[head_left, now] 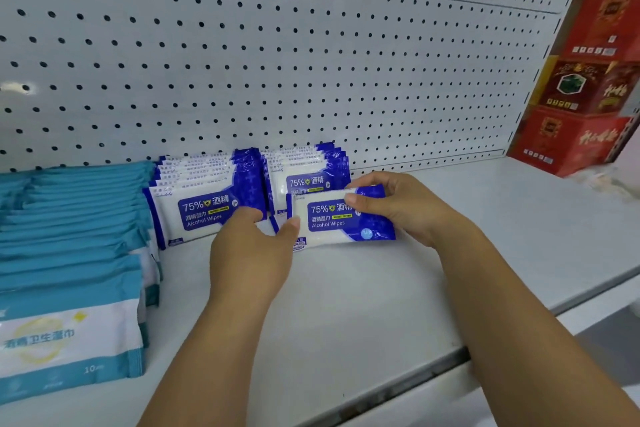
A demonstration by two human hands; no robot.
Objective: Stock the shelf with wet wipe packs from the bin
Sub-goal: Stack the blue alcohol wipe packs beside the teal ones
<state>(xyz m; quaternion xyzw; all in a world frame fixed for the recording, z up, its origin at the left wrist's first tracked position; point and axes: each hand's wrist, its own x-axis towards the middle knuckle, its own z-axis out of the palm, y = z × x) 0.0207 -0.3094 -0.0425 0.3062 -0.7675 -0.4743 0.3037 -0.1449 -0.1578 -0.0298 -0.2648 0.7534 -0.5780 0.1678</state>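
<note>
**Head view: a wet wipe pack held over the far part of the shelf**

The shelf (346, 305) is a plain white board backed by a white pegboard (277, 45) that rises at its far side. Far right, past the pegboard's end, stand stacked red boxes (588, 80), partly cut off by the frame.

A row of teal packs (69, 218) fills the left of the shelf from far to near, running out of frame. Just right of it, against the pegboard, stand two short rows of blue-and-white alcohol wipe packs, the left row (207, 191) and the right row (304, 166), both leaning back.

The wet wipe pack (332, 218) is upright just in front of the right row, label facing near. The right hand (398, 204) pinches its right end, thumb on the front, fingers over the top. The left hand (249, 253) has its thumb against the pack's left edge. Its fingers curl down between the rows, out of sight, so its grip cannot be told.

Bare shelf lies open near and right of the hands, up to the front edge (450, 357). The pack's foot is hard to make out.
</note>
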